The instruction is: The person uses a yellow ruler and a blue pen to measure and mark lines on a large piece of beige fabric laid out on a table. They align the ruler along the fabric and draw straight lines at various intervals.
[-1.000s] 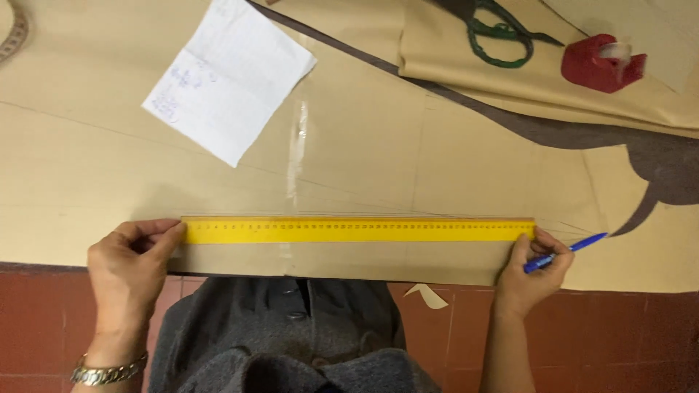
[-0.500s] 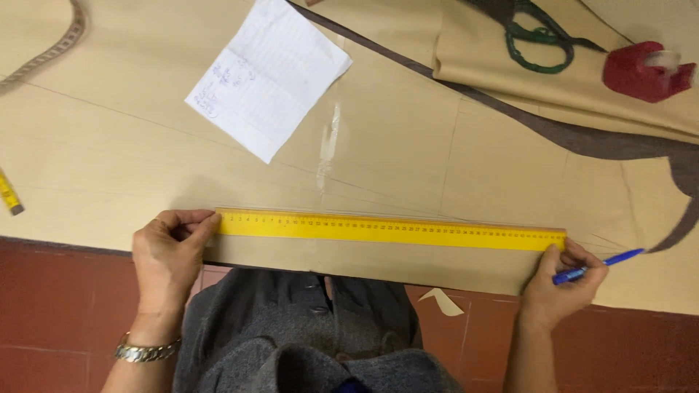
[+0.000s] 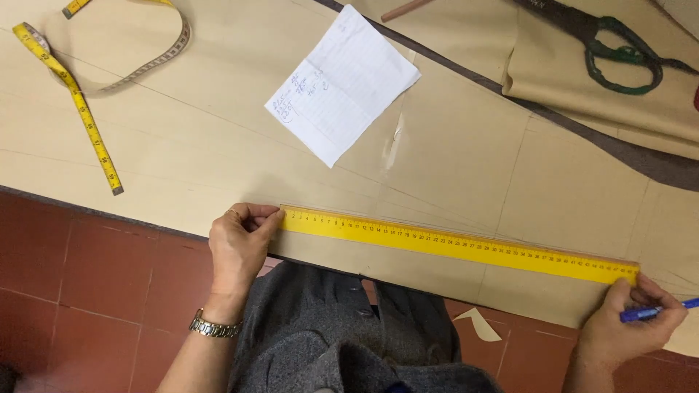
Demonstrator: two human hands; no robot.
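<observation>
A long yellow ruler (image 3: 459, 245) lies flat on tan pattern paper (image 3: 218, 145) near the table's front edge. My left hand (image 3: 240, 244) pinches the ruler's left end against the paper; a metal watch sits on that wrist. My right hand (image 3: 630, 324) rests at the ruler's right end, fingertips touching it, and holds a blue pen (image 3: 655, 312) pointing right. A white sheet with handwriting (image 3: 342, 84) lies on the paper beyond the ruler.
A yellow tape measure (image 3: 84, 116) curls at the far left. Green-handled scissors (image 3: 619, 51) lie on another paper piece at the top right. A pencil end (image 3: 404, 10) shows at the top. Red floor tiles (image 3: 95, 291) and a paper scrap (image 3: 477, 327) are below the table edge.
The view has shifted left, bringing the tape measure into sight and the red tape dispenser out of it. Both hands stay at the ruler's ends.
</observation>
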